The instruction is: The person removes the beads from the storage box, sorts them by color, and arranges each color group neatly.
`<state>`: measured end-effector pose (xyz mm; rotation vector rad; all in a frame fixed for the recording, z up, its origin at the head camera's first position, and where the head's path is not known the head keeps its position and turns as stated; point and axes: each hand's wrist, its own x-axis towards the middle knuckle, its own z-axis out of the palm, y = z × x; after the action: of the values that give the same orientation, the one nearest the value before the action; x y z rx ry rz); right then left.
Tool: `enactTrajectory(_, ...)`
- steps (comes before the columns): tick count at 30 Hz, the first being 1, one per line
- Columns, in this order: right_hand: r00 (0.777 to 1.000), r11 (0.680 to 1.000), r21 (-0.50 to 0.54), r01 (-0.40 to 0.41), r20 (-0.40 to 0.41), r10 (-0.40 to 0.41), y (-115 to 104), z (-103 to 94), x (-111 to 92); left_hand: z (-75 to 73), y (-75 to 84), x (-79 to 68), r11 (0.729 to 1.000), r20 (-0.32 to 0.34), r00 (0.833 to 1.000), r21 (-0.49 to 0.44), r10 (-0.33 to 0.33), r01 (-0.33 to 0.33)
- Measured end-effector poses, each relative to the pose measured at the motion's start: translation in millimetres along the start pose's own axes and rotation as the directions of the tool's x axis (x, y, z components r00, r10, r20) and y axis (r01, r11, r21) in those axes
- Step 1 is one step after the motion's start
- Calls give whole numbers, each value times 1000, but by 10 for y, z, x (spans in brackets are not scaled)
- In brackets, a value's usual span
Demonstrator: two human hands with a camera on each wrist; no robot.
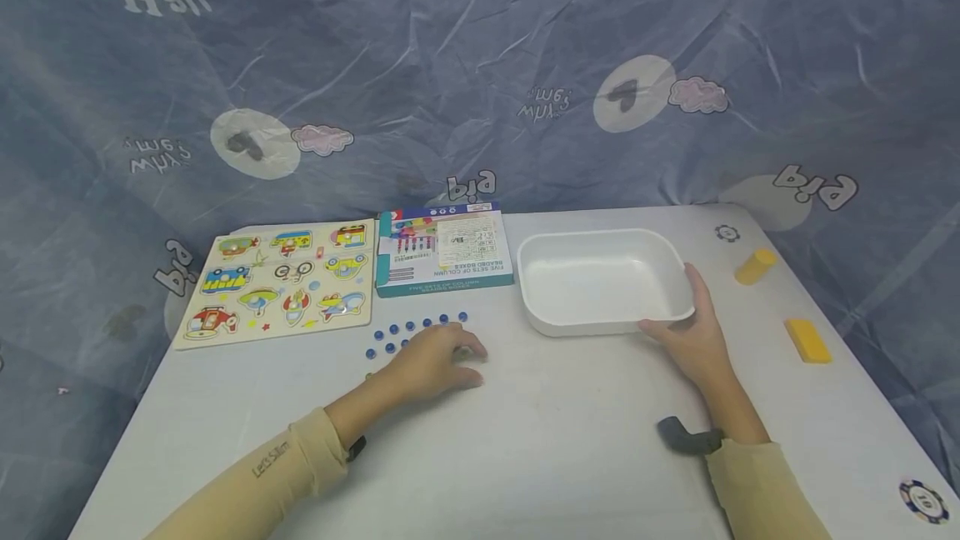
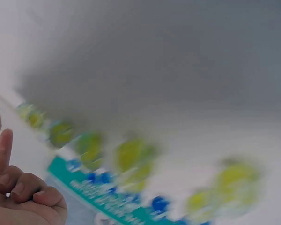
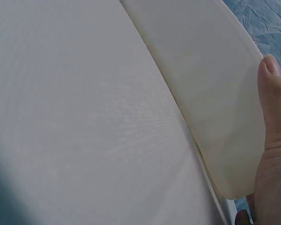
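My right hand grips a white rectangular plastic basin at its near right corner, thumb on the front wall and fingers along the right side. In the right wrist view, the thumb lies against the basin's wall. My left hand is over the table, thumb and fingers apart, with nothing seen between them. Just beyond it are rows of small blue glass beads, partly hidden by the hand. The left wrist view also has yellow-green beads, blurred, beside blue ones.
A teal and white box stands behind the beads. Left of it lies a wooden picture puzzle board. On the right side of the white table are a yellow cylinder and a yellow rectangular block. A patterned blue cloth hangs behind.
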<state>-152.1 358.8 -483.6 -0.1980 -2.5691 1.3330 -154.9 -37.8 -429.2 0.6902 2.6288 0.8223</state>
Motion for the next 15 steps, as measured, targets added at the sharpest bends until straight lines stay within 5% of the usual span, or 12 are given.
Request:
enactTrajectory(7,1000,1000,-11,-1,-2,1,-3,-8,4,-135,471,240,991,-37,990,15,137,-137)
enactTrajectory(15,1000,1000,-10,-11,1,11,-13,-12,4,-106,952,767,967,-54,968,71,247,-243)
